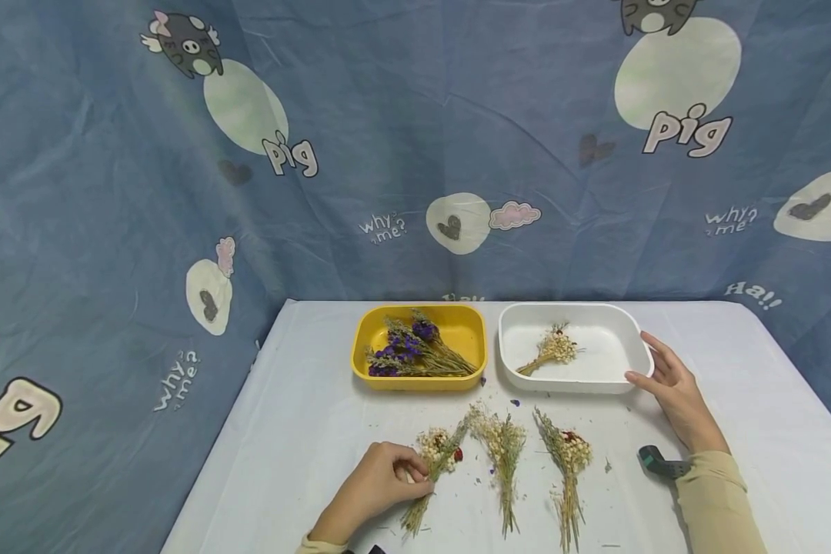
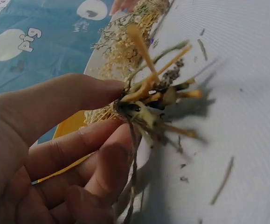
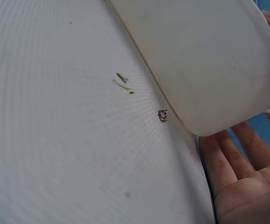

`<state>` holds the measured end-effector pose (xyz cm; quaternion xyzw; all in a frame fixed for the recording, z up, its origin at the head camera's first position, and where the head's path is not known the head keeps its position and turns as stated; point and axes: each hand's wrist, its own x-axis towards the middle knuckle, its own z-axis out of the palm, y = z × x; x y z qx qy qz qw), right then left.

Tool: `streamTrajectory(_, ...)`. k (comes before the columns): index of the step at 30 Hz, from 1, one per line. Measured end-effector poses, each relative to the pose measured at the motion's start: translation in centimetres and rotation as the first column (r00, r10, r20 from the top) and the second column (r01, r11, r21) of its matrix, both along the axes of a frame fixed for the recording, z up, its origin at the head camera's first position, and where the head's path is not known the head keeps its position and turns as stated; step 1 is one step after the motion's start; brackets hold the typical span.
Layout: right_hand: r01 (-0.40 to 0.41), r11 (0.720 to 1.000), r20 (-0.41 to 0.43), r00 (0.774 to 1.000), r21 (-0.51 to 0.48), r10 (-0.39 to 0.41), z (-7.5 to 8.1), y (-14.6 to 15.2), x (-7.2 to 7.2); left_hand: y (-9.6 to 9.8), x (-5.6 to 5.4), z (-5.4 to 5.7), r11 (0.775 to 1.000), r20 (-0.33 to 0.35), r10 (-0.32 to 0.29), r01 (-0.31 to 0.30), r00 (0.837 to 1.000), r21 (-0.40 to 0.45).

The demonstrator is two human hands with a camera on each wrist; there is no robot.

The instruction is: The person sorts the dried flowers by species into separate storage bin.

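My left hand (image 1: 382, 483) pinches the stems of a small dried flower bunch (image 1: 438, 455) between thumb and fingers. This bunch has cream blooms, a green sprig and a red bud. Close up in the left wrist view, the cut stem ends (image 2: 153, 100) point past the thumb, and a thin string hangs beside the fingers. At the right end of a white tray (image 1: 605, 338), my right hand (image 1: 680, 398) holds the rim, thumb at the front corner and fingers round the far side. One dried flower bunch (image 1: 557, 348) lies inside that tray.
Left of the white tray stands a yellow tray (image 1: 362, 346) with purple-flowered bunches (image 1: 415, 350). Two more dried bunches, one in the middle (image 1: 504, 454) and one further right (image 1: 568, 469), lie on the white table (image 1: 270, 462). Plant scraps are scattered around. A blue printed cloth (image 1: 360, 100) hangs behind.
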<state>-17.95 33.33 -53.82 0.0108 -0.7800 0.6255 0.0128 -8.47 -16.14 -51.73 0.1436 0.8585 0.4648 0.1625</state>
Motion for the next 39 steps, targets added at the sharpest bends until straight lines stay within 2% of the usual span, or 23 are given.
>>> streamTrajectory(8,0.003,1.000,0.010,1.000,0.016,-0.003,0.13,-0.02,0.07,-0.20,-0.05,-0.11,1.000,0.009,-0.007,0.007,1.000,0.013)
streamTrajectory(16,0.008,0.999,0.013,1.000,0.044,-0.008,0.18,-0.01,0.00,-0.32,0.00,0.03,0.998,0.047,0.001,-0.004,0.999,0.066)
streamTrajectory(28,0.016,0.997,0.030,0.999,0.070,-0.018,0.24,0.00,0.15,-0.54,-0.06,-0.24,0.995,0.058,-0.003,-0.003,0.998,0.102)
streamTrajectory(39,0.020,0.997,0.048,0.999,0.080,-0.024,0.27,-0.03,0.15,-0.62,0.00,0.29,0.987,0.065,-0.001,-0.009,0.998,0.158)
